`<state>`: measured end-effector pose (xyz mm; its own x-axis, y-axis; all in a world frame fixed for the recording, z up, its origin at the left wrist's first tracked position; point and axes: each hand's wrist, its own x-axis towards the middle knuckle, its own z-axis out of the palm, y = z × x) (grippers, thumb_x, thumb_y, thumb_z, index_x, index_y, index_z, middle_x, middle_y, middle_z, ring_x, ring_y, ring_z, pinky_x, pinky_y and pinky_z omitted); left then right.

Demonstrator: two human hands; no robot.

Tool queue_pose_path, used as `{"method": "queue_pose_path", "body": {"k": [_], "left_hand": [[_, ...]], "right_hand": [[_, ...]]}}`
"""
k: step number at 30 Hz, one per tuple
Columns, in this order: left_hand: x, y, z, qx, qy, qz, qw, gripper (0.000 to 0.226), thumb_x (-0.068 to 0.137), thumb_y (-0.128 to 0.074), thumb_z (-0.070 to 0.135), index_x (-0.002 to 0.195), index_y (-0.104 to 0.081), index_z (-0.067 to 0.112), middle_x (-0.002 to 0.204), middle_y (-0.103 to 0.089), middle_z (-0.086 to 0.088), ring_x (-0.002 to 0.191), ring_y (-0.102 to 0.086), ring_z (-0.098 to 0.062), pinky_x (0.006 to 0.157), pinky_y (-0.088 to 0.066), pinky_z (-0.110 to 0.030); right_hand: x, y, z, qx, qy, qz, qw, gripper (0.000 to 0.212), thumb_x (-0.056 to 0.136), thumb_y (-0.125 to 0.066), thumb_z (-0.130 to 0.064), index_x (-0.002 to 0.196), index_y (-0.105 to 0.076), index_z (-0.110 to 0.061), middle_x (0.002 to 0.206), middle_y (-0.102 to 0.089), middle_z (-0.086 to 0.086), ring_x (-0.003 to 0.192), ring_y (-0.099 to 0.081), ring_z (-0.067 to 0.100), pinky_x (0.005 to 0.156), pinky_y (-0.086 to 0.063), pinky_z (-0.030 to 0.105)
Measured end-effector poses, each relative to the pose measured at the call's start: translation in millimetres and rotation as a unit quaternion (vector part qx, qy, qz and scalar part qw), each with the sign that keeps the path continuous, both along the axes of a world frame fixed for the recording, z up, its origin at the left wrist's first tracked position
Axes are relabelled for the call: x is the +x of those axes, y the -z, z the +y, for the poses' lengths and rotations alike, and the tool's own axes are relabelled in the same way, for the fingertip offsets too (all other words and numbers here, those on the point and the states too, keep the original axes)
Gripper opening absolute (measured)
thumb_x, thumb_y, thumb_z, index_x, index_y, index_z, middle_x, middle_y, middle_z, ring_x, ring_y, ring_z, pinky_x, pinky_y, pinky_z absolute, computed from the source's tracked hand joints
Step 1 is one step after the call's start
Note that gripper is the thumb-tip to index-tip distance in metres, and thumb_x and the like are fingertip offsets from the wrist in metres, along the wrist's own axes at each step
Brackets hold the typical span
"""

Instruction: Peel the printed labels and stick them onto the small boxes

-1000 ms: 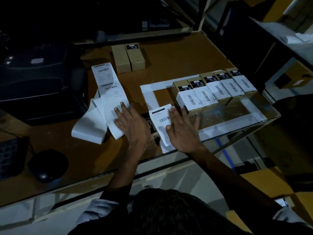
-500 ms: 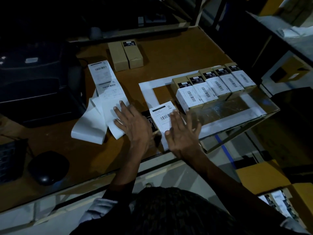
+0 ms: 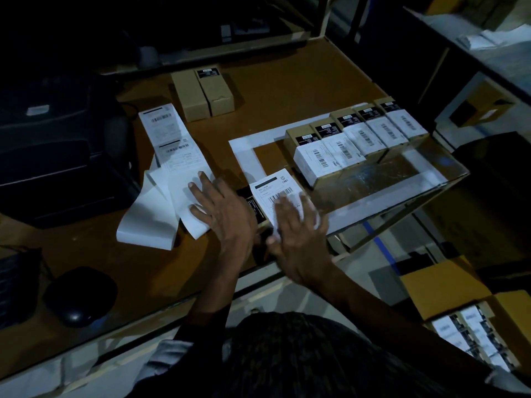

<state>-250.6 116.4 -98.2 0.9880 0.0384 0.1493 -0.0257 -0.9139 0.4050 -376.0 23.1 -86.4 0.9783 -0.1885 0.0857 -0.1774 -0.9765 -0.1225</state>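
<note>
Smoothing a fresh label (image 3: 277, 191) onto a small box (image 3: 253, 206) near the table's (image 3: 287, 81) front edge.
Both hands spread flat: left hand (image 3: 222, 209) steadying beside the box, right hand (image 3: 298, 234) slid slightly farther up the label than a second ago; sticking nearly finished.
</note>
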Motion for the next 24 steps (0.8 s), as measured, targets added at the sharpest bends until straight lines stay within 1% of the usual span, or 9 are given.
{"method": "queue_pose_path", "body": {"k": [2,5,6,8,11,14,18,22,24], "left_hand": [[0,0,0,0.000,0.002,-0.003,1.000,0.054,0.090,-0.054,0.010,0.142,-0.041,0.008,0.164,-0.018,-0.015,0.151,-0.007,-0.040,0.114,-0.016,-0.063],[0,-1,0,0.003,0.009,0.000,1.000,0.054,0.091,-0.053,0.011,0.143,-0.039,0.007,0.164,-0.015,-0.015,0.151,-0.004,-0.040,0.115,-0.013,-0.063],[-1,-2,0,0.004,0.008,0.001,1.000,0.054,0.091,-0.053,0.012,0.143,-0.039,0.007,0.164,-0.015,-0.015,0.152,-0.004,-0.040,0.115,-0.013,-0.063],[-1,-3,1,0.004,0.011,0.001,1.000,0.053,0.092,-0.051,0.010,0.143,-0.039,0.008,0.165,-0.015,-0.015,0.152,-0.004,-0.041,0.115,-0.013,-0.063],[1,-3,2,0.002,0.020,-0.003,1.000,0.047,0.097,-0.045,0.010,0.144,-0.038,0.009,0.165,-0.013,-0.014,0.152,-0.002,-0.039,0.116,-0.012,-0.063],[-1,-5,5,0.006,0.028,-0.003,1.000,0.048,0.099,-0.043,0.013,0.146,-0.035,0.009,0.166,-0.011,-0.015,0.152,-0.001,-0.039,0.116,-0.010,-0.062],[-3,-10,4,0.024,0.032,-0.007,0.999,0.052,0.092,-0.049,0.012,0.143,-0.041,0.006,0.162,-0.022,-0.018,0.151,-0.012,-0.041,0.114,-0.018,-0.063],[-5,-11,4,0.038,0.035,-0.022,0.998,0.044,0.094,-0.060,0.020,0.135,-0.048,0.011,0.158,-0.033,-0.018,0.147,-0.024,-0.043,0.108,-0.029,-0.064],[-4,-15,4,0.056,0.061,-0.040,0.996,0.046,0.094,-0.064,0.028,0.136,-0.049,0.018,0.160,-0.028,-0.017,0.148,-0.020,-0.043,0.108,-0.026,-0.065]], "right_hand": [[-4,2,6,-0.002,-0.040,0.002,0.999,0.077,0.103,-0.005,-0.059,0.155,-0.036,-0.012,0.164,-0.030,0.006,0.154,-0.016,0.032,0.112,-0.022,0.061],[5,-3,-14,-0.020,0.000,-0.006,1.000,0.074,0.103,-0.007,-0.057,0.155,-0.037,-0.014,0.163,-0.032,0.003,0.154,-0.016,0.033,0.113,-0.021,0.066],[13,-7,-22,-0.007,0.027,0.005,1.000,0.075,0.102,-0.004,-0.057,0.157,-0.032,-0.015,0.166,-0.026,0.002,0.155,-0.008,0.032,0.116,-0.011,0.069],[33,-15,-22,0.037,0.077,0.051,0.995,0.079,0.097,0.001,-0.061,0.161,-0.017,-0.018,0.170,-0.009,-0.001,0.155,0.014,0.027,0.114,0.017,0.063],[43,-19,5,0.032,0.025,0.053,0.998,0.087,0.092,0.005,-0.064,0.161,-0.013,-0.016,0.170,-0.005,0.001,0.153,0.020,0.025,0.111,0.028,0.051],[35,-16,7,0.040,-0.011,0.033,0.999,0.086,0.091,0.004,-0.065,0.161,-0.017,-0.020,0.169,-0.009,-0.003,0.154,0.016,0.024,0.114,0.023,0.048],[43,-20,-27,0.062,0.075,0.066,0.993,0.079,0.096,0.006,-0.066,0.162,-0.006,-0.025,0.169,0.001,-0.009,0.153,0.021,0.026,0.111,0.023,0.055],[52,-30,-39,0.133,0.075,0.020,0.988,0.065,0.105,-0.018,-0.056,0.157,-0.029,-0.019,0.168,-0.017,-0.004,0.154,0.008,0.027,0.115,0.003,0.067],[59,-32,-50,0.135,0.060,-0.047,0.988,0.050,0.106,-0.039,-0.044,0.150,-0.039,-0.020,0.160,-0.034,0.001,0.152,-0.008,0.028,0.113,-0.013,0.062]]}}
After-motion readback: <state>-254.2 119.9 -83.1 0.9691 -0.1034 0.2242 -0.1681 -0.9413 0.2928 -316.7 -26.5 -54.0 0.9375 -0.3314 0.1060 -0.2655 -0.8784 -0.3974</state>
